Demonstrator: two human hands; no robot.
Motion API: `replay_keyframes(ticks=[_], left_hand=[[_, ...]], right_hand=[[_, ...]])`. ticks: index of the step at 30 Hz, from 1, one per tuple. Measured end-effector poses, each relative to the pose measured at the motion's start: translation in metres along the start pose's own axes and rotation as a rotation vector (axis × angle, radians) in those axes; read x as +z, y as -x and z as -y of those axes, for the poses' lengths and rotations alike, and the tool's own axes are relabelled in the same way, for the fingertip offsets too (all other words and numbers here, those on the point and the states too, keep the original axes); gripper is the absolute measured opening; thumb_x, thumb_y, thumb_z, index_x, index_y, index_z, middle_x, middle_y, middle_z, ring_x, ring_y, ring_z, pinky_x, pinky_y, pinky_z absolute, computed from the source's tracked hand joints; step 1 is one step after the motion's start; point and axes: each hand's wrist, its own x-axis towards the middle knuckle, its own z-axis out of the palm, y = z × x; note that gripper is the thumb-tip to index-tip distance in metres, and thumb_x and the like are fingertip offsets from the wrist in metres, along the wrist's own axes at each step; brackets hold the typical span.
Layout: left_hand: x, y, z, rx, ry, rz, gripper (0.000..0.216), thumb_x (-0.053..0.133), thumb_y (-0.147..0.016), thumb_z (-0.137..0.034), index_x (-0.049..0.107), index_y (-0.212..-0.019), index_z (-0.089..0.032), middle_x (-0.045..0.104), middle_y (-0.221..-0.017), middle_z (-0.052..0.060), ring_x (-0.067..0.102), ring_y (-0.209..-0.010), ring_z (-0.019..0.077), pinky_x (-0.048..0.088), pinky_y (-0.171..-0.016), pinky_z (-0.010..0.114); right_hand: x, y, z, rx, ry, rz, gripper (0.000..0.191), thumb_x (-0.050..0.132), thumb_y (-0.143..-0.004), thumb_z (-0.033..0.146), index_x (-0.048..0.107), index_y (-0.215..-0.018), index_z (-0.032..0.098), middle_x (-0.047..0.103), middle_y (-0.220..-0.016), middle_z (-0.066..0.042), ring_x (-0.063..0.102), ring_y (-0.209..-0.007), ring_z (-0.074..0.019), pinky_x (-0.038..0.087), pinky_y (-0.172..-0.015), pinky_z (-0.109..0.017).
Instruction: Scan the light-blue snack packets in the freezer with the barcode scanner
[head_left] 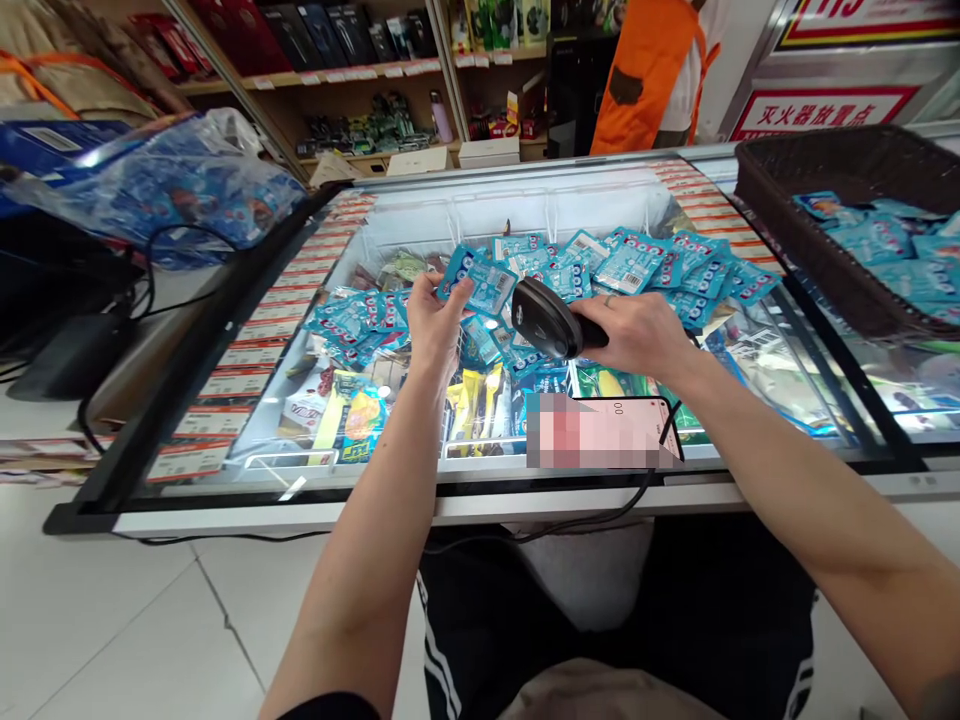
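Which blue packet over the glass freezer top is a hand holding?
The blue packet pinched in the left hand, beside the black scanner; the other packets there lie in loose heaps, ungripped.

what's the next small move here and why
Probably line the black scanner up with the barcode on the blue packet: the left hand holds the packet with its barcode showing, and the right hand holds the scanner close beside it.

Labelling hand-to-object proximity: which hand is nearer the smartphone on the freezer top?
Right. The right hand, gripping the barcode scanner, is just beyond the smartphone; the left hand, holding a blue packet, is farther away, beyond the smartphone and to its left.
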Motion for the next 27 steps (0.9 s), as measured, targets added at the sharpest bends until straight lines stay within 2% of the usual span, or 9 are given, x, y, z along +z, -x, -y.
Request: replay_keyframes(ticks=[6, 10, 17, 27], left_hand=[[0.0004, 0.0068, -0.0044, 0.038, 0.051, 0.075, 0.046, 0.065, -0.077, -0.048, 0.043, -0.11, -0.026, 0.064, -0.104, 0.004, 0.067, -0.093, 0.0176, 0.06, -0.075, 0.032], [-0.0011, 0.009, -0.004, 0.083, 0.03, 0.11, 0.049, 0.064, -0.078, -0.05, 0.046, -0.116, -0.026, 0.063, -0.116, 0.006, 0.067, -0.1, 0.02, 0.06, -0.079, 0.033], [-0.0026, 0.008, -0.0029, 0.093, -0.044, 0.111, 0.054, 0.063, -0.076, -0.06, 0.048, -0.115, -0.026, 0.063, -0.116, 0.006, 0.066, -0.103, 0.0213, 0.059, -0.078, 0.033], [-0.0004, 0.01, -0.0048, 0.095, -0.035, 0.107, 0.056, 0.065, -0.074, -0.062, 0.048, -0.114, -0.026, 0.064, -0.111, 0.006, 0.067, -0.097, 0.0204, 0.059, -0.076, 0.032]], right_hand=[[0.0012, 0.0002, -0.0012, 0.014, 0.003, -0.019, 0.037, 0.054, -0.084, 0.041, 0.065, -0.111, 0.018, 0.073, -0.089, -0.007, 0.063, -0.077, -0.0213, 0.026, -0.057, -0.03], [0.002, 0.0006, -0.0017, 0.008, 0.02, -0.034, 0.037, 0.054, -0.085, 0.041, 0.064, -0.112, 0.018, 0.072, -0.089, -0.007, 0.063, -0.078, -0.0214, 0.026, -0.057, -0.03], [0.0008, -0.0001, -0.0018, 0.027, 0.02, -0.018, 0.038, 0.055, -0.084, 0.041, 0.064, -0.112, 0.018, 0.072, -0.088, -0.007, 0.063, -0.078, -0.0216, 0.027, -0.058, -0.03], [-0.0012, -0.0006, -0.0026, 0.043, 0.001, -0.015, 0.039, 0.053, -0.086, 0.043, 0.064, -0.111, 0.017, 0.072, -0.087, -0.007, 0.063, -0.076, -0.0215, 0.027, -0.058, -0.03]])
